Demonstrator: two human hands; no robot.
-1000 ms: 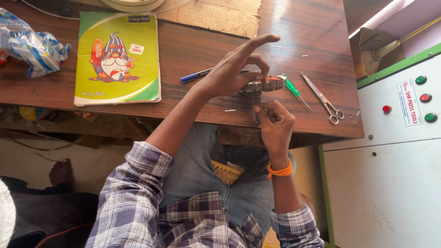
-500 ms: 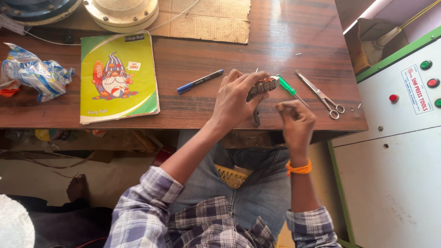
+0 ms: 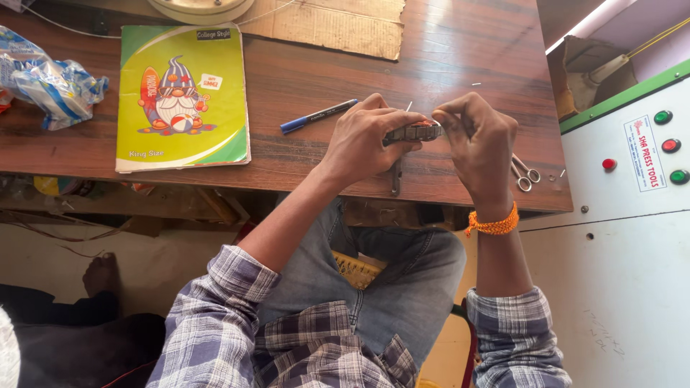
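Observation:
My left hand (image 3: pixel 365 141) and my right hand (image 3: pixel 477 141) meet over the front part of the wooden table (image 3: pixel 302 68). Between them they grip a small grey metal piece (image 3: pixel 412 132) with a reddish spot, held level, the fingertips of each hand pinching one end. A thin dark strip (image 3: pixel 395 177) hangs down from it past the table edge. I cannot tell exactly what the piece is. An orange thread band (image 3: pixel 494 224) sits on my right wrist.
A blue pen (image 3: pixel 317 116) lies left of my hands, and scissors (image 3: pixel 525 173) peek out right of my right hand. A green-yellow notebook (image 3: pixel 181 95), a crumpled plastic bag (image 3: pixel 50 85) and cardboard (image 3: pixel 338 21) lie farther off. A white cabinet (image 3: pixel 632 237) with buttons stands at the right.
My right hand rose from the table's front edge and closed on the metal piece's right end. My left hand's fingers folded down around the left end. The green tool is now hidden.

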